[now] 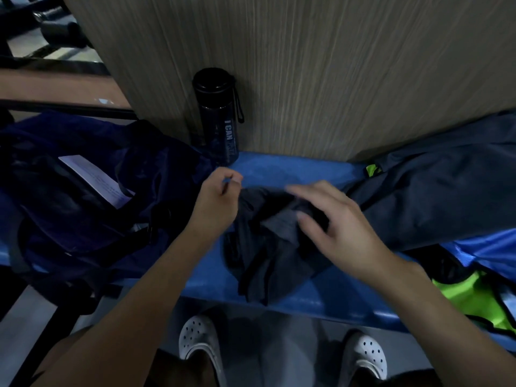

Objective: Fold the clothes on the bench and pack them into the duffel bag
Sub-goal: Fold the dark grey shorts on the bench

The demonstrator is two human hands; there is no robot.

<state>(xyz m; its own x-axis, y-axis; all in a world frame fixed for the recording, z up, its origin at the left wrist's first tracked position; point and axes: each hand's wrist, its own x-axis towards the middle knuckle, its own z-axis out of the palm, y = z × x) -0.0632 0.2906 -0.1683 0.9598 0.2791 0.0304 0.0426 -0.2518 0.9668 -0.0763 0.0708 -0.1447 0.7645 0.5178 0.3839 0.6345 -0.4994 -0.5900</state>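
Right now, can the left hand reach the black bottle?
Probably yes. The black bottle stands upright just beyond the left hand, with only bare blue bench between them.

I am wearing the single wide-angle camera on my head. It is looking forward and steeply down, at close range, onto my left hand [215, 202] and right hand [337, 227]. The bench [293, 169] is lying directly under my grip, the wall [335, 65] rising just beyond it, my shoes [198, 339] showing below.
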